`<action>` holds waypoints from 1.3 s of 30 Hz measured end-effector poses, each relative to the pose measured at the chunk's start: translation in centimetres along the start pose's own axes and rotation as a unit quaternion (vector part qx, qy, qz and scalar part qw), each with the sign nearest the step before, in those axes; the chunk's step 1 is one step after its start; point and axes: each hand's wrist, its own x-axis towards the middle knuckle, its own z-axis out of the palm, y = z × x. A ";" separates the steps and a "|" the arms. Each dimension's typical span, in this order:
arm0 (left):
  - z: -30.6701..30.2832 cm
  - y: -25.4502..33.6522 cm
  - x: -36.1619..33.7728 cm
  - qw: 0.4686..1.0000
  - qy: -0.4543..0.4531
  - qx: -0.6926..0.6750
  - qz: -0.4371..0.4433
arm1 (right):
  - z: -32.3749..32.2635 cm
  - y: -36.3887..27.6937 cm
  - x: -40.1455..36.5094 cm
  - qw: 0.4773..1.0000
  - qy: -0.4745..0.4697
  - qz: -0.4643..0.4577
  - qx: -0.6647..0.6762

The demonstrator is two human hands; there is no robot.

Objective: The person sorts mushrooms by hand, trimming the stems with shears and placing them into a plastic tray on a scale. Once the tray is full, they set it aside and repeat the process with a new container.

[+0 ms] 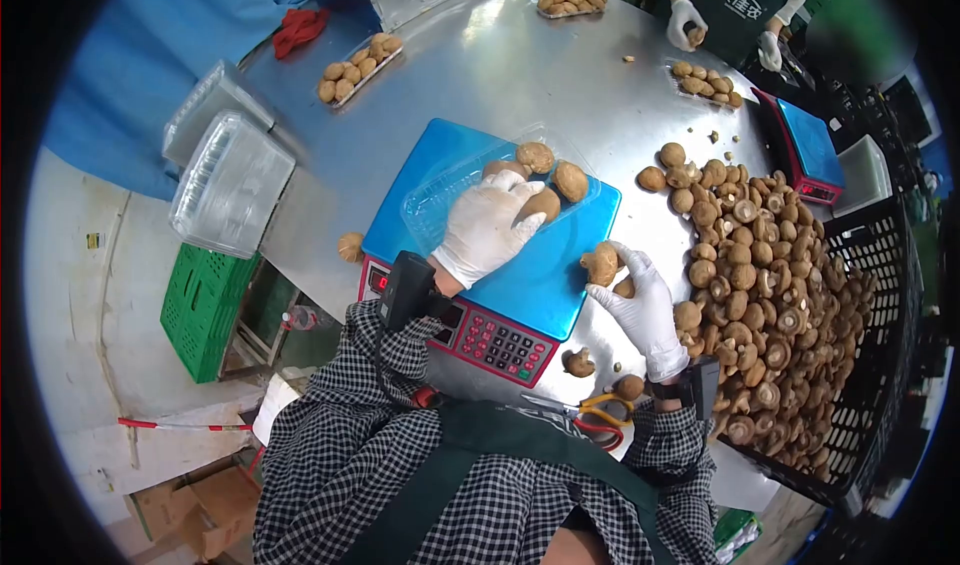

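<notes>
Mushroom in right fingers: nearly closed, pinched between thumb and fingertips, stub seems to point left. Exact long axis hard to read, glove covers part. It sits right at the scale's right edge. Another cap shows just inside the right fingers, between thumb and palm; can't tell if gripped or lying behind.

Clear tray is up-left of the right fingers, on the scale platform, long side running lower left to upper right. Left hand is the nearer of the 2, already over it. 4 mushrooms visible in the tray: 1 between left thumb and fingers, 1 partly under the fingertips, 2 just beyond them. Left fingers part open, curved around the nearest; can't tell if it's actually clamped.

Pose: left palm down, fingers pointing up-right, forearm coming in over the scale's near side. Right hand palm facing left, fingers up-left, forearm rising from lower right.

Around: mushroom pile right of the right fingers on the worktop, black crate past it. Scissors below them, nearer the body.
</notes>
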 end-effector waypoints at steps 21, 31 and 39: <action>1.0 -0.3 -1.5 0.995 0.056 -0.055 -0.065 | 0.7 -1.2 0.3 1.000 -0.013 -0.007 0.014; -3.4 -0.3 -5.7 0.999 -0.022 -0.042 -0.016 | 1.4 -4.3 4.0 0.998 -0.004 -0.065 -0.002; -4.4 1.3 -9.1 0.993 -0.077 -0.093 -0.004 | 4.8 -8.0 6.9 0.983 -0.012 -0.163 -0.085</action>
